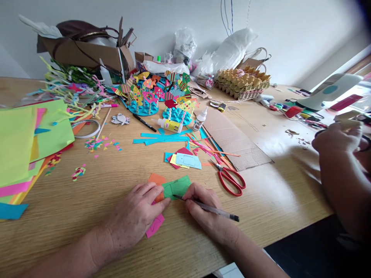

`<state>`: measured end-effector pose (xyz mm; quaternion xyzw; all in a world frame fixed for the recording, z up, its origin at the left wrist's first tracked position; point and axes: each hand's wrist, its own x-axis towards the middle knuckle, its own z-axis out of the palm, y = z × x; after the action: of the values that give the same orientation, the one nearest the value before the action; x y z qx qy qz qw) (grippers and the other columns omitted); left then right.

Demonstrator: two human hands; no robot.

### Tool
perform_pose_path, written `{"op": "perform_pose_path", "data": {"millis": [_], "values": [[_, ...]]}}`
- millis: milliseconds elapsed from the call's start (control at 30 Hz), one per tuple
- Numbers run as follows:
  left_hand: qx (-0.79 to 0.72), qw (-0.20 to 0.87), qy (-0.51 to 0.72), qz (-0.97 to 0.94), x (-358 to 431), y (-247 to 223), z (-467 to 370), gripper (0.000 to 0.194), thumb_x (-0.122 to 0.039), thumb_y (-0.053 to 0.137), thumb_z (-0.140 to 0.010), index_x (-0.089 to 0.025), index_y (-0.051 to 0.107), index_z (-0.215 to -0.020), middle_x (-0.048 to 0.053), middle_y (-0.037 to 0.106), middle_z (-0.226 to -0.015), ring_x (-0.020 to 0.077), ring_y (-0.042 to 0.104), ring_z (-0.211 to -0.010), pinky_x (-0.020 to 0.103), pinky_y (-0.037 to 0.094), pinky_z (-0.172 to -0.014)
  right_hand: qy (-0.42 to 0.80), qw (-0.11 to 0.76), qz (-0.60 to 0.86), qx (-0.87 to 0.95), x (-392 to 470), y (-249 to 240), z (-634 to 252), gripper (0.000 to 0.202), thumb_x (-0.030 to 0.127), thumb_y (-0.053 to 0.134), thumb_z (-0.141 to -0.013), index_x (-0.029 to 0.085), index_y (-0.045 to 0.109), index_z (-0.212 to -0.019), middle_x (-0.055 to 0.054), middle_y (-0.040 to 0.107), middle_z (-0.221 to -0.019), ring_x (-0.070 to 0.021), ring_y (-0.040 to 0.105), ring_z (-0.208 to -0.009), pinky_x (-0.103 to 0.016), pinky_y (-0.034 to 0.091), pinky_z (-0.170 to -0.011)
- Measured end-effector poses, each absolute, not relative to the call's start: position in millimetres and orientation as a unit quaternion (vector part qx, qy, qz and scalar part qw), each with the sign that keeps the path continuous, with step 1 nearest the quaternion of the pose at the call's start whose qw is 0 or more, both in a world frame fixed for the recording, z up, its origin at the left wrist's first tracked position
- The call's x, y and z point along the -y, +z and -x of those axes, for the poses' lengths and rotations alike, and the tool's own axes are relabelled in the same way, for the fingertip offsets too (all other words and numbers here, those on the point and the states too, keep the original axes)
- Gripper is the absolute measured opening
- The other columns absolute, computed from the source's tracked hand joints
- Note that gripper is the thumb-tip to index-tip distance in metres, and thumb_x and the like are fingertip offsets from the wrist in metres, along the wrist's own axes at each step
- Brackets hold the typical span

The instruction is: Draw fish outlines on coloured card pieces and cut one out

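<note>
My right hand (204, 206) grips a dark pen (216, 209), its tip on a green piece of paper (176, 187) that carries drawn lines. Fingers stretched out, my left hand (139, 212) lies over the left end of that paper and presses it to the table. Under and beside those fingers are an orange paper piece (156, 178) and a pink one (155, 225) with a drawn outline. Just beyond lies a small stack of cut papers topped by a light blue piece (188, 160) with a fish drawn on it. Red-handled scissors (232, 179) rest to the right.
A glue bottle (199, 119) and a yellow glue tube (170, 125) stand and lie near paper fish on blue bases (144, 106). Cardboard (232, 139) lies to the right. Coloured sheets (17, 146) and a tape roll (86, 128) are at left. Another person's hand (337, 137) is at right.
</note>
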<state>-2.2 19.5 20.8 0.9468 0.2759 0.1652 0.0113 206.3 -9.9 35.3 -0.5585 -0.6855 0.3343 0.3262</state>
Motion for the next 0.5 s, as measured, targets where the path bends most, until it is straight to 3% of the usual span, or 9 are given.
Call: {"op": "perform_pose_path", "data": {"millis": [500], "values": [[-0.273, 0.006, 0.170, -0.947, -19.2, 20.1, 2.6, 0.025, -0.016, 0.044, -0.095, -0.021, 0.068, -0.100, 0.008, 0.059, -0.098, 0.0221, 0.054, -0.089, 0.037, 0.049, -0.077, 0.347, 0.320, 0.560, 0.681, 10.0, 37.5, -206.7, 0.011, 0.013, 0.042, -0.069, 0.020, 0.049, -0.067, 0.004, 0.047, -0.056, -0.0125, 0.043, -0.053, -0.024, 0.033, -0.054]]}}
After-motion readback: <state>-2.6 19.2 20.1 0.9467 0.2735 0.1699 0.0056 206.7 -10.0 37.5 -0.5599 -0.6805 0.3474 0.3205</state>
